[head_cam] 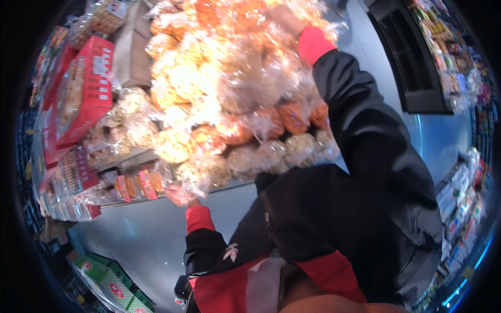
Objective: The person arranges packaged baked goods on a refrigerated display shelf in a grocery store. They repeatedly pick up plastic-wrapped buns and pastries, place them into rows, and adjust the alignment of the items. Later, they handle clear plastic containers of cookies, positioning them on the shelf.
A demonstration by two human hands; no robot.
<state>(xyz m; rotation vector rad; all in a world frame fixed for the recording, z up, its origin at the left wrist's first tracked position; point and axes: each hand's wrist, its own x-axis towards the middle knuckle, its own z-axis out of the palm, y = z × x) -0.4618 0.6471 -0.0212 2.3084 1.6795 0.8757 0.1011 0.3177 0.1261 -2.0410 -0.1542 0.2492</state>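
A large heap of clear plastic bags of snack food (188,82) lies before me, brightly lit at its left and middle. My right hand (285,19) reaches over the top of the heap beside an orange-coloured bag (250,15); it is blurred, and whether it grips anything is unclear. At the heap's near left corner my left hand (181,195) touches the clear wrapping of a pale snack bag (193,176); its grip cannot be made out. Darker orange bags (293,117) form a row above pale bags (270,154) along the near edge.
Red boxes with windows (84,94) and clear packs of biscuits (68,176) stand at the left. A wooden crate (135,58) is beside the heap. Green cartons (113,283) stand on the floor at lower left. A black rack (407,58) and stocked shelves (454,51) are at the right.
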